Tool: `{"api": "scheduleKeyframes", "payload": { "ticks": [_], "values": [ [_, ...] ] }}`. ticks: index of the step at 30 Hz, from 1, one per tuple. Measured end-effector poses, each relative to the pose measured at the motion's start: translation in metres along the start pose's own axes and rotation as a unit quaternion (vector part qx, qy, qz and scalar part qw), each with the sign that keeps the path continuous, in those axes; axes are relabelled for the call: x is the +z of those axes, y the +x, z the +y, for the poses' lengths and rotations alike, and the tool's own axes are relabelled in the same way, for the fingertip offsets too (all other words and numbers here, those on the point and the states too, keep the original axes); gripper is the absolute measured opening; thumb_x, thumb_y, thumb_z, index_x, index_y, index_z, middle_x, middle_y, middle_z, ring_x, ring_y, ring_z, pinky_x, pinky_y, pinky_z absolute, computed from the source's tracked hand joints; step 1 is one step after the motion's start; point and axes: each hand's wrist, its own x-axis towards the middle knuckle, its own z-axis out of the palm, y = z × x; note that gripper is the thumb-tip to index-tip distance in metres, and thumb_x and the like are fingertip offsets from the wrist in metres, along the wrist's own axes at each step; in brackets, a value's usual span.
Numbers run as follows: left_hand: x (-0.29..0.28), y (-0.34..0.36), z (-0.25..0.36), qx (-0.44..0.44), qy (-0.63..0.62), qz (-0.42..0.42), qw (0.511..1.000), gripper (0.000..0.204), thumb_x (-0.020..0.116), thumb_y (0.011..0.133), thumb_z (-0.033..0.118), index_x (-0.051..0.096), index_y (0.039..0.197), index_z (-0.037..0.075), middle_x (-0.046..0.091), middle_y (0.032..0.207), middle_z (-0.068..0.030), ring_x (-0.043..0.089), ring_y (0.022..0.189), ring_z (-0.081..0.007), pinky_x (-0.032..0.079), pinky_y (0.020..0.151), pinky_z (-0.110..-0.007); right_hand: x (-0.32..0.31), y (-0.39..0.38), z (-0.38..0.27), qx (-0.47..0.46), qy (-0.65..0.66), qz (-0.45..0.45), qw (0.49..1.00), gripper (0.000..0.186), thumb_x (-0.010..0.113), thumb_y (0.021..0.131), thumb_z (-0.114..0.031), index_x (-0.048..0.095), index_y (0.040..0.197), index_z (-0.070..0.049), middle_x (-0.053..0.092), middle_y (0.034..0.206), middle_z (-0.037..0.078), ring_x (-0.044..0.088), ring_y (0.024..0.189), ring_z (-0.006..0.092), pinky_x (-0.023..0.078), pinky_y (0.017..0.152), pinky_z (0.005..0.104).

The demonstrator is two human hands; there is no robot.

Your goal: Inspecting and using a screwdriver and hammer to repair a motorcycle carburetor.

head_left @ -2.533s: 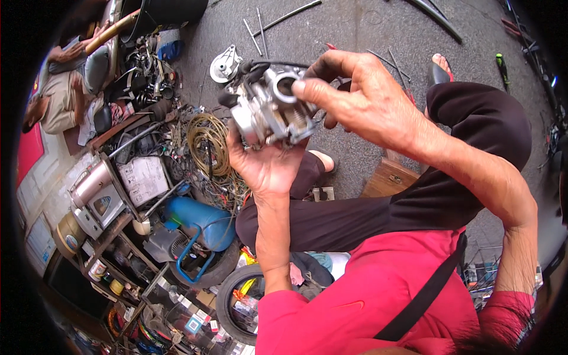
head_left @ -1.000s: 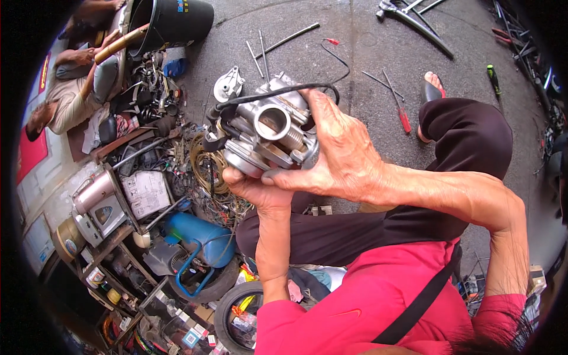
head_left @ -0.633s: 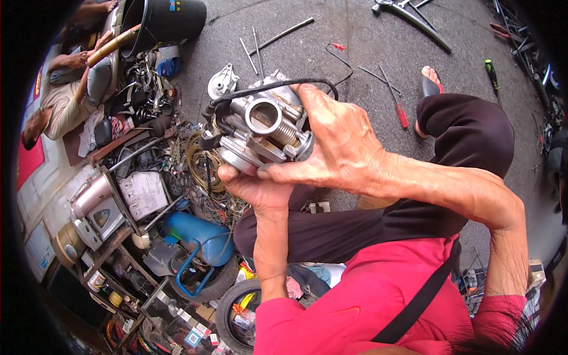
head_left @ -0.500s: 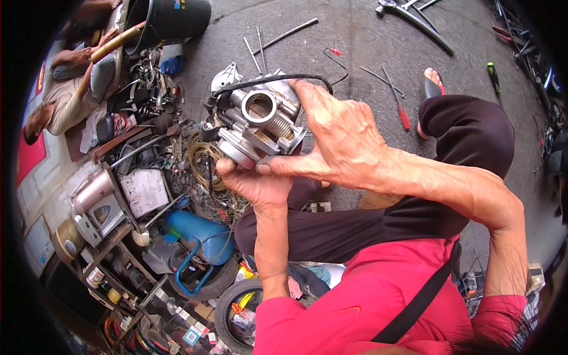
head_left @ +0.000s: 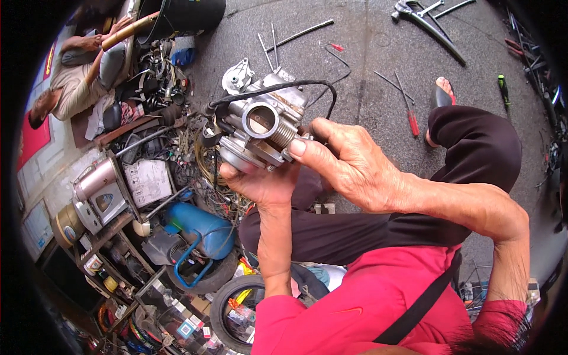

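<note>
A silver metal carburetor [head_left: 236,155] is held up over my lap, its round bore facing me. Beside the bore sits a coil spring [head_left: 283,135], and a black hose [head_left: 278,87] loops over the top and round to the right. My left hand [head_left: 266,186] cradles the carburetor from below, most of its fingers hidden behind the body. At its right side, my right hand [head_left: 361,168] has the thumb and bent fingers closed on the edge by the spring end. The exact part pinched there is covered by the fingers.
On the grey floor lie a hammer [head_left: 429,31], a red-handled screwdriver [head_left: 412,121], a green-handled screwdriver [head_left: 503,90] and metal rods. To the left stand a blue air compressor [head_left: 204,228], a tyre [head_left: 220,316] and piled parts. Another person [head_left: 83,97] sits at upper left, beside a black bucket [head_left: 189,16].
My right hand has slid from spanning the carburetor's top and bottom to pinching its right edge near the spring. The left hand still supports it. The whole view has shifted slightly.
</note>
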Motion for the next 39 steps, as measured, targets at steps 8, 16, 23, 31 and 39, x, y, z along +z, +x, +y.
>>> {"api": "scheduleKeyframes", "payload": {
  "ticks": [8,16,23,31,39],
  "values": [
    [0.001,0.007,-0.002,0.039,0.128,-0.024,0.991,0.06,0.057,0.071,0.037,0.05,0.124,0.012,0.053,0.125,-0.0081,0.046,0.117,-0.0267,0.033,0.102,-0.046,0.001,0.002,0.003,-0.064,0.036,0.04,0.996,0.03,0.048,0.093,-0.026,0.052,0.084,0.002,0.051,0.063,0.011,0.049,0.055,0.0192,0.039,0.05,0.0335],
    [-0.004,0.005,-0.008,0.088,0.126,0.068,0.986,0.056,0.052,0.069,0.044,0.054,0.115,0.012,0.059,0.111,-0.0071,0.055,0.101,-0.0249,0.044,0.09,-0.042,-0.005,-0.002,-0.002,0.142,0.244,-0.045,0.958,0.039,0.039,0.094,-0.03,0.053,0.079,0.002,0.05,0.053,0.005,0.047,0.042,0.0098,0.035,0.04,0.027],
    [-0.008,0.002,-0.008,0.075,0.117,0.032,0.99,0.054,0.044,0.082,0.052,0.051,0.117,0.012,0.055,0.115,-0.0066,0.053,0.105,-0.0239,0.045,0.09,-0.042,-0.007,-0.001,-0.004,0.191,0.343,-0.088,0.915,0.05,0.036,0.093,-0.038,0.054,0.076,0.006,0.047,0.047,0.008,0.044,0.033,0.0124,0.035,0.032,0.026],
    [-0.009,0.0,-0.008,0.056,0.102,0.047,0.992,0.054,0.041,0.076,0.048,0.05,0.117,0.013,0.056,0.114,-0.0071,0.053,0.104,-0.0243,0.042,0.092,-0.043,-0.007,0.002,0.0,0.25,0.431,-0.13,0.857,0.055,0.032,0.093,-0.043,0.05,0.077,0.007,0.044,0.043,0.01,0.042,0.03,0.015,0.035,0.031,0.0279],
    [-0.006,0.003,-0.01,0.083,0.119,0.023,0.989,0.056,0.049,0.08,0.05,0.049,0.119,0.01,0.055,0.115,-0.0082,0.053,0.106,-0.0244,0.045,0.089,-0.042,-0.01,0.003,-0.003,0.213,0.373,-0.12,0.895,0.052,0.032,0.093,-0.039,0.051,0.077,0.006,0.044,0.043,0.009,0.041,0.029,0.014,0.034,0.03,0.0276]
  ]
}}
